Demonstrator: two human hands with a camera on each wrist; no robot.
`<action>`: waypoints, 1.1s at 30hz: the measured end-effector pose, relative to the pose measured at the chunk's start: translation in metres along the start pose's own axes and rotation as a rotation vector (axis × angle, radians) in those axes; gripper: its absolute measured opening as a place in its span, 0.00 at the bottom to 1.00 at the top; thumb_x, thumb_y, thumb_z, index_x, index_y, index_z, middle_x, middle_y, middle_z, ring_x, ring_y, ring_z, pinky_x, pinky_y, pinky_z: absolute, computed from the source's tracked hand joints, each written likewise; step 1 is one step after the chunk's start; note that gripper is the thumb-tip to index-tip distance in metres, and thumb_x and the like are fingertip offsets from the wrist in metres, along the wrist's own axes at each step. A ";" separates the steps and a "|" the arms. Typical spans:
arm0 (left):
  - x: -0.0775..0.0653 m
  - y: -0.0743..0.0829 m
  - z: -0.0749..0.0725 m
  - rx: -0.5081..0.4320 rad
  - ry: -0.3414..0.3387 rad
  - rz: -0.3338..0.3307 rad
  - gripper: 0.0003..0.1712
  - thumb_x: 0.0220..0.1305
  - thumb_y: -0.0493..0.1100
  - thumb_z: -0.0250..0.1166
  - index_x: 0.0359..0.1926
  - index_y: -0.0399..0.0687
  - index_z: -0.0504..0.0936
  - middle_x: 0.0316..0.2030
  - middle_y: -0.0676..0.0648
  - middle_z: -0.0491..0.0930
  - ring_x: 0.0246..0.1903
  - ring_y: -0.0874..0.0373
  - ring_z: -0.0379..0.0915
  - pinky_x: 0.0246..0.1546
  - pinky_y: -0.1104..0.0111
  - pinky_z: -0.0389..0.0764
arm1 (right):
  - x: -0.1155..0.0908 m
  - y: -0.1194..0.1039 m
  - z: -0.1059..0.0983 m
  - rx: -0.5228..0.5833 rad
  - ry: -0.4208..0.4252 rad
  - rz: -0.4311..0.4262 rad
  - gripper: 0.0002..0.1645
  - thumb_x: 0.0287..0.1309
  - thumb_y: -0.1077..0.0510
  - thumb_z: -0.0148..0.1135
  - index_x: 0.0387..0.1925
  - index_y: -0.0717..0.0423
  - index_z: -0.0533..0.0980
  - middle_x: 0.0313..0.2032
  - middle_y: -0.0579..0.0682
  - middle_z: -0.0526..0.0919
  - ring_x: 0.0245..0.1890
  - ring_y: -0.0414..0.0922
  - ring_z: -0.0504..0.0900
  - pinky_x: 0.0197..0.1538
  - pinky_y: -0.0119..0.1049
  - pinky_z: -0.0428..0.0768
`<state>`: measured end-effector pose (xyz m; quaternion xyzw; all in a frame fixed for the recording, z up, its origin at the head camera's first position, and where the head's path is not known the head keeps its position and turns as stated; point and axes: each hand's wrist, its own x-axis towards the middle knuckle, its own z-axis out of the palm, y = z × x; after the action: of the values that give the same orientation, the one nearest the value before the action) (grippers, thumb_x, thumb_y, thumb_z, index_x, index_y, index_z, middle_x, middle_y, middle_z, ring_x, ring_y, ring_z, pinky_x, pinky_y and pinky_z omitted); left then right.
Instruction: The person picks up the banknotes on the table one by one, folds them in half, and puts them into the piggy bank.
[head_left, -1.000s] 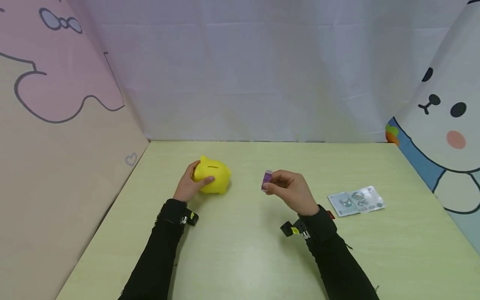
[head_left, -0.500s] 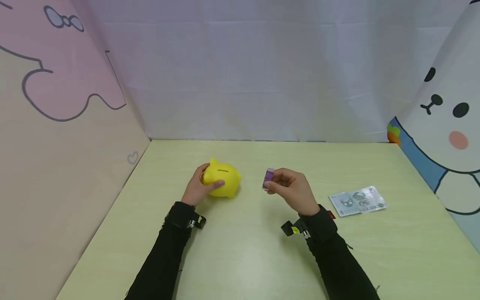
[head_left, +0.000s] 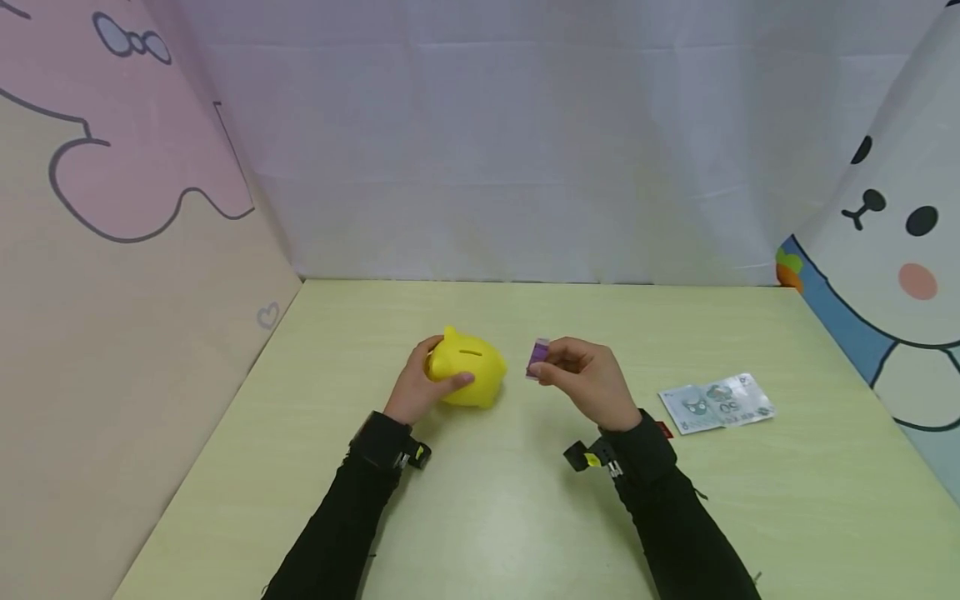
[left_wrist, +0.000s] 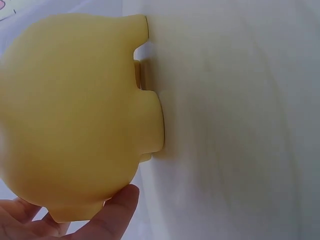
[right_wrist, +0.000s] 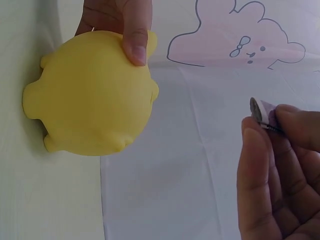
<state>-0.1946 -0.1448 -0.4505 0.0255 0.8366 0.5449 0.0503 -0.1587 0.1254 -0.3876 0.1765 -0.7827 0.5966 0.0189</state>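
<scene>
A yellow piggy bank (head_left: 483, 385) stands on the table in the head view, its coin slot (head_left: 471, 352) facing up. My left hand (head_left: 420, 385) grips it at its left end, with the thumb (left_wrist: 117, 212) on the near side. To its right, my right hand (head_left: 588, 379) pinches a small folded purple banknote (head_left: 537, 357) between thumb and fingertips, above the table and apart from the bank. In the right wrist view, the banknote (right_wrist: 269, 114) shows its rolled or folded end. Part of the bank's left end is hidden by my left hand.
A greenish banknote (head_left: 716, 404) marked 50 lies flat on the pale table (head_left: 480, 517), to the right of my right hand. A white curtain (head_left: 480, 150) closes off the back, and printed cartoon sheets (head_left: 150, 333) hang at the sides.
My left hand has slid the piggy bank to the right and slightly nearer, closer to the right hand. The right hand and its banknote have stayed almost still.
</scene>
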 end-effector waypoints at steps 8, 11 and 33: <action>-0.007 0.008 0.018 -0.012 -0.018 0.010 0.53 0.52 0.57 0.75 0.73 0.51 0.57 0.70 0.42 0.61 0.60 0.46 0.65 0.63 0.51 0.68 | 0.001 0.001 0.001 0.001 0.007 -0.012 0.07 0.59 0.63 0.67 0.37 0.65 0.81 0.37 0.63 0.86 0.33 0.47 0.86 0.40 0.29 0.83; -0.009 0.010 0.023 -0.013 -0.021 0.023 0.54 0.51 0.58 0.76 0.72 0.49 0.58 0.69 0.42 0.62 0.59 0.46 0.66 0.61 0.51 0.69 | 0.000 0.002 0.001 0.004 0.008 -0.025 0.07 0.59 0.63 0.67 0.37 0.65 0.81 0.37 0.63 0.86 0.33 0.45 0.86 0.40 0.29 0.83; -0.027 0.022 0.053 -0.024 -0.072 0.076 0.53 0.51 0.58 0.75 0.71 0.45 0.58 0.66 0.41 0.62 0.53 0.48 0.68 0.56 0.55 0.72 | 0.005 0.005 -0.001 -0.015 0.005 -0.039 0.07 0.59 0.63 0.67 0.38 0.63 0.82 0.37 0.61 0.86 0.34 0.39 0.84 0.41 0.27 0.82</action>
<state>-0.1619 -0.0906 -0.4504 0.0765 0.8261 0.5550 0.0600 -0.1647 0.1264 -0.3906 0.1902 -0.7835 0.5906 0.0338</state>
